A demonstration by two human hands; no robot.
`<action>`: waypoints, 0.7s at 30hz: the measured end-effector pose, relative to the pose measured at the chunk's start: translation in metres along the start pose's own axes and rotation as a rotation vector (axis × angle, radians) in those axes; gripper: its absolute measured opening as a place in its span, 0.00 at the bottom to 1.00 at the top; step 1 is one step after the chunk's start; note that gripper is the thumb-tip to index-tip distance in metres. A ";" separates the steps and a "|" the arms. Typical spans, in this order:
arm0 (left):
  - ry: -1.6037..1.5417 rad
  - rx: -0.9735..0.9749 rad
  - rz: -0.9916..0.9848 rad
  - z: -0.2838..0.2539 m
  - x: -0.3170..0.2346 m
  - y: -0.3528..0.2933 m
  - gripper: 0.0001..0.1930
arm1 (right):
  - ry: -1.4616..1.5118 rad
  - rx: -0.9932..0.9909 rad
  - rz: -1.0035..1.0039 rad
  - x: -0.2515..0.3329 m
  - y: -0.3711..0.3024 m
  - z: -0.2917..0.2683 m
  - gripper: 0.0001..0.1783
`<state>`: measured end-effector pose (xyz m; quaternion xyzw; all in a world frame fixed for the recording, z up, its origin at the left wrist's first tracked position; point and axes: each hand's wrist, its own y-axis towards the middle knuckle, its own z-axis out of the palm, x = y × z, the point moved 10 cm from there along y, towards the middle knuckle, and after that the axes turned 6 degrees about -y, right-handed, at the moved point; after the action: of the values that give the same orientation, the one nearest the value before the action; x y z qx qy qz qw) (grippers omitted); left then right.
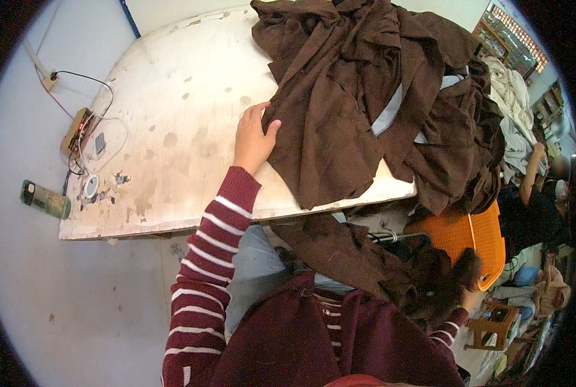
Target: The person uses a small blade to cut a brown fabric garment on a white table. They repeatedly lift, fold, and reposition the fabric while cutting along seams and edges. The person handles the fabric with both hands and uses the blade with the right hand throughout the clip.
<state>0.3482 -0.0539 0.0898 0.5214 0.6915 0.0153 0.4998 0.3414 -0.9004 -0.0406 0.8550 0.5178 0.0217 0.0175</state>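
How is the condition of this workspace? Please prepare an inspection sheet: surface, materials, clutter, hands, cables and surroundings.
Surface: white table, worn, with stains and chipped patches.
Materials: brown cloth heaped at the table's right, overhanging the near edge; more brown fabric below, by the lap.
Clutter: white round item near the left corner; green object beyond it.
Hands: left hand open, fingers at the cloth's edge; right hand low beside an orange basket, grip hidden.
Cables: black cable from the wall; white cable looped on the table.
Surroundings: co-worker and pale fabrics at right.
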 end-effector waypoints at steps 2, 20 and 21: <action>0.009 -0.001 -0.047 0.016 0.025 0.008 0.26 | 0.325 0.055 -0.269 0.123 -0.044 0.034 0.24; -0.616 -0.108 -0.054 -0.062 0.022 -0.031 0.14 | 0.096 -0.147 -0.089 0.009 0.075 0.052 0.30; -0.737 -0.126 -0.192 -0.076 0.030 -0.052 0.15 | 0.142 -0.251 0.039 0.000 0.072 0.013 0.32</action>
<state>0.2593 -0.0178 0.0798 0.3929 0.5090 -0.1775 0.7450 0.4055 -0.9335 -0.0500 0.8524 0.4942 0.1472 0.0870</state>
